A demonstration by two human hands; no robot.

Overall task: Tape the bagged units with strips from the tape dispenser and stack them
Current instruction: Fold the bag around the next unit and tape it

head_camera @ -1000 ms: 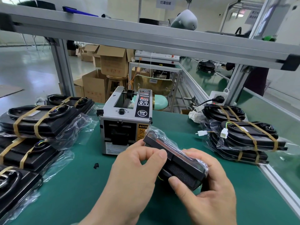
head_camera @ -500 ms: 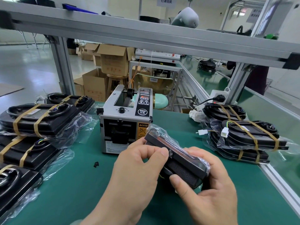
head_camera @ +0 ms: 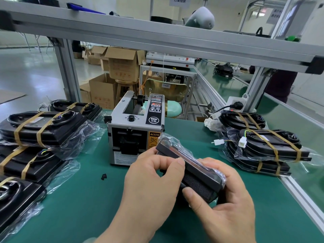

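I hold a black unit in a clear plastic bag [head_camera: 191, 171] on edge, just above the green table and in front of the grey tape dispenser [head_camera: 135, 132]. My left hand [head_camera: 150, 183] pinches its near side with thumb and curled fingers. Cupped under the lower end, my right hand [head_camera: 222, 206] grips the unit, thumb on the textured face. No tape strip shows at the dispenser's mouth. Taped bagged units lie stacked at the left [head_camera: 42, 127] and at the right [head_camera: 268, 148].
A small black scrap [head_camera: 103, 176] lies on the green table [head_camera: 78, 207]. An aluminium frame post [head_camera: 67, 71] and a crossbeam [head_camera: 157, 37] stand behind the dispenser. The table's metal edge rail [head_camera: 301, 199] runs along the right. A socket with a plug [head_camera: 236, 104] is at the back right.
Both hands have kept their grip on the bagged unit, which has hardly shifted. Nothing else has moved.
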